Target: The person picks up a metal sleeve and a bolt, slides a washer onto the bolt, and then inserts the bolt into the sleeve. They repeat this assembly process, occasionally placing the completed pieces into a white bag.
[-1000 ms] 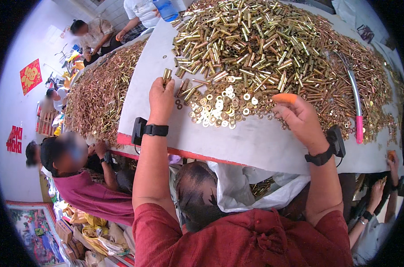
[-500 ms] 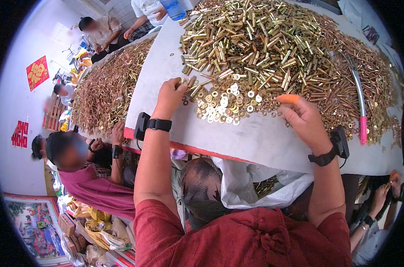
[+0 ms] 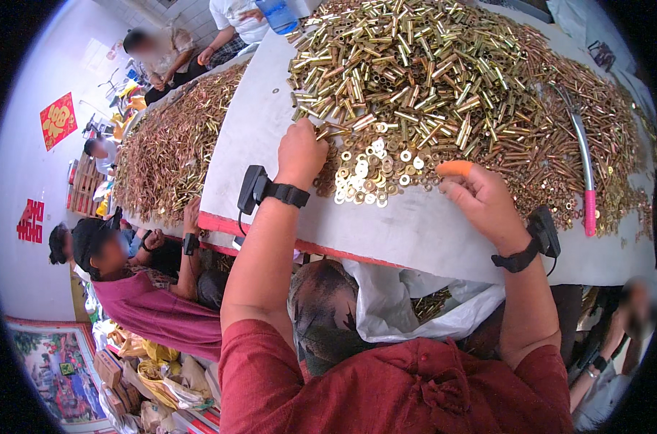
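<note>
A heap of hollow brass-coloured tubes covers the far part of the pale tabletop. In front of it, shiny flat washers lie in a loose patch between my hands. My left hand rests at the left edge of that patch, against the nearest tubes. Its fingers are curled and mostly hidden behind the back of the hand. At the patch's right edge is my right hand, with an orange finger cover on one finger. Its fingers are bent inward, and whatever they hold is too small to make out.
A curved metal tool with a pink handle lies at right among small parts. An open white sack hangs below the table's red edge, tubes inside. To the left, people sit around another table piled with thin metal parts.
My left hand has moved right and slightly farther in, up against the washers and tubes. My right hand has shifted a little to the left. The washer patch looks narrower on its left side.
</note>
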### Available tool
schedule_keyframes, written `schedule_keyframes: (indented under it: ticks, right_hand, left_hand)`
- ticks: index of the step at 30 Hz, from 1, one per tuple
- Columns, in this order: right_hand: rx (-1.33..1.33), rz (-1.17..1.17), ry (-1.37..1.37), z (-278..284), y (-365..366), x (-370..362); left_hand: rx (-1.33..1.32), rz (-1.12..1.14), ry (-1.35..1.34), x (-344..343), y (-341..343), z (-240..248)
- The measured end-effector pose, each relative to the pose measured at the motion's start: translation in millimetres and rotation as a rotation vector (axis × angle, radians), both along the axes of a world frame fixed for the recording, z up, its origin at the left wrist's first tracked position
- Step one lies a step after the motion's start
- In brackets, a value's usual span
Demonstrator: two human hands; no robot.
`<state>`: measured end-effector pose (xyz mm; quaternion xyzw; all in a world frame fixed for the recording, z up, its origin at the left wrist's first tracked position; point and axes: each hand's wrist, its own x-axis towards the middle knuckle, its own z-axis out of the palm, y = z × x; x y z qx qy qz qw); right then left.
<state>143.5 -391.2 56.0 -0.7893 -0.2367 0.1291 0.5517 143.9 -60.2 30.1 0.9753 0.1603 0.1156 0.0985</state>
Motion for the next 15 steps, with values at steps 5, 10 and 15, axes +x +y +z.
schedule_keyframes:
  ticks: [5,10,15]
  right_hand:
    - [0.032,-0.024,0.005,-4,0,3]
    - [-0.003,-0.038,-0.006,-2,2,3]
    - [-0.012,-0.04,-0.039,0,-2,3]
  left_hand:
    - [-0.164,0.011,-0.092,-4,3,4]
    - [-0.484,0.087,-0.254,-1,25,0]
    - [-0.924,0.089,-0.269,-10,26,9]
